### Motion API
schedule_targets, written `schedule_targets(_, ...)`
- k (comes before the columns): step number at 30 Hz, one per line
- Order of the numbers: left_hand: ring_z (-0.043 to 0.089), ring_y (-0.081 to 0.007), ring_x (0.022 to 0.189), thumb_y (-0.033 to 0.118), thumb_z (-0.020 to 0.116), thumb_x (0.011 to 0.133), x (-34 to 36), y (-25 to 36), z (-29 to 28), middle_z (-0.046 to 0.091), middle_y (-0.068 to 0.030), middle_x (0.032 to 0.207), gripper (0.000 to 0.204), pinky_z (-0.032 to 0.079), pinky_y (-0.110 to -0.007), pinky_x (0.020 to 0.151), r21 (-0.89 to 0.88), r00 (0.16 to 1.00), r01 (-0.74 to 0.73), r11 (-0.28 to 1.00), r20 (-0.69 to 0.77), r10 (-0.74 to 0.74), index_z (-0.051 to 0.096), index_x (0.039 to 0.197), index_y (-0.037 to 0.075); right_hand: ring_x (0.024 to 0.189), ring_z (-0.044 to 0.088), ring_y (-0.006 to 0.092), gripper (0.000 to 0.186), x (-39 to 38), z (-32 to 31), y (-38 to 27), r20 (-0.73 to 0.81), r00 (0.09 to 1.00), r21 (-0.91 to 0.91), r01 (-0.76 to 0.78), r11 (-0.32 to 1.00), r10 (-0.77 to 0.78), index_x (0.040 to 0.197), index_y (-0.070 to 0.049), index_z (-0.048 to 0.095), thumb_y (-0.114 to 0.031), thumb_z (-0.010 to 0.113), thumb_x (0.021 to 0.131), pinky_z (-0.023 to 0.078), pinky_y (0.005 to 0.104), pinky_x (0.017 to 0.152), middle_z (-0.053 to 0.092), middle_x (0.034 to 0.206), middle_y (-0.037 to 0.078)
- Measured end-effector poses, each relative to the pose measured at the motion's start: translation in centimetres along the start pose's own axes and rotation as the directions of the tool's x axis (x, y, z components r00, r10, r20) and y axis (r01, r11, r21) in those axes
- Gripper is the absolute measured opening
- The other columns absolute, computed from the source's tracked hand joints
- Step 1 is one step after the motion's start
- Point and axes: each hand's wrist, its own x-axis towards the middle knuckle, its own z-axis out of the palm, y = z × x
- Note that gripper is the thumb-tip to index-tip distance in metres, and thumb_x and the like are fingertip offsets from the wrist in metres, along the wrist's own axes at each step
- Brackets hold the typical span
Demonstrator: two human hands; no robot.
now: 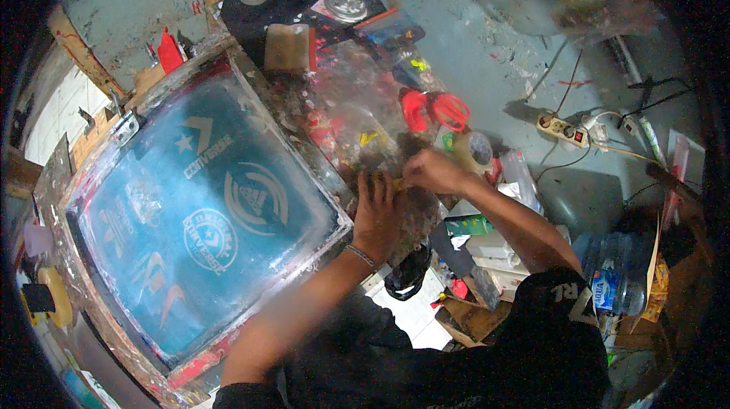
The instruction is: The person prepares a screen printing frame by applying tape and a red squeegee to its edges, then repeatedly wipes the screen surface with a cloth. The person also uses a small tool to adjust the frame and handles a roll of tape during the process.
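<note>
Frame [228,143] with blue cloth fills our nine o'clock side, and pale shapes show on it. At twelve o'clock, we see a messy table [353,74] with paint spots. A big blue water bottle [630,276] is near four o'clock. Our left hand [376,215] is in the middle, palm down, fingers a little spread. Our right hand [435,171] is just beside it, toward three o'clock, its fingers curled and close together. Between two and three o'clock, we see a power strip [561,129], then a smaller roll of tape [464,152] near our right hand. Littlest is a yellow-brown thing [398,184], between our hands. We cannot tell if our right fingers pinch it.
</note>
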Motion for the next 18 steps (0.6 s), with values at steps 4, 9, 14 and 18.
schedule_targets(4, 0.032, -0.0464, 0.135, 0.049, 0.046, 0.087, 0.2, 0.0, 0.1, 0.037, -0.0270, 0.144, 0.064, 0.010, -0.067, 0.112, -0.038, 1.000, 0.012, 0.999, -0.007, -0.012, 0.047, 0.139, 0.010, 0.080, 0.067, 0.0309, 0.012, 0.1, 0.2, 0.4, -0.037, 0.999, 0.044, 0.019, 0.999, -0.018, 0.084, -0.008, 0.072, -0.018, 0.068, 0.079, 0.051, 0.0423, 0.079, 0.070, 0.081, 0.014)
schedule_targets(9, 0.034, -0.0460, 0.134, 0.042, 0.042, 0.091, 0.1, -0.1, -0.1, 0.038, -0.0261, 0.144, 0.058, 0.012, -0.067, 0.112, -0.020, 1.000, 0.016, 1.000, -0.002, -0.017, 0.047, 0.139, 0.010, 0.083, 0.066, 0.0311, 0.009, 0.3, 0.4, 0.0, -0.028, 0.999, 0.001, -0.032, 0.999, 0.032, 0.082, -0.009, 0.071, -0.017, 0.068, 0.079, 0.049, 0.0438, 0.082, 0.069, 0.082, 0.013)
schedule_targets(14, 0.032, -0.0430, 0.135, 0.044, 0.041, 0.092, -0.1, -0.2, -1.0, 0.036, -0.0249, 0.146, 0.060, 0.011, -0.066, 0.112, -0.072, 0.999, 0.025, 0.997, 0.039, -0.022, 0.041, 0.143, 0.011, 0.085, 0.063, 0.0336, 0.006, 0.5, 0.2, 0.2, -0.020, 0.999, -0.009, 0.036, 0.999, -0.036, 0.080, -0.009, 0.068, -0.014, 0.066, 0.077, 0.048, 0.0457, 0.081, 0.067, 0.082, 0.012)
schedule_targets(18, 0.028, -0.0382, 0.139, 0.048, 0.042, 0.094, 0.2, -0.2, -2.1, 0.032, -0.0200, 0.150, 0.065, 0.009, -0.063, 0.114, -0.102, 0.994, 0.059, 0.993, 0.102, -0.049, 0.035, 0.147, 0.012, 0.086, 0.063, 0.0332, 0.006, 0.7, -0.1, 0.3, 0.024, 1.000, -0.082, 0.022, 0.996, -0.020, 0.078, -0.008, 0.066, -0.013, 0.066, 0.076, 0.047, 0.0470, 0.080, 0.066, 0.082, 0.012)
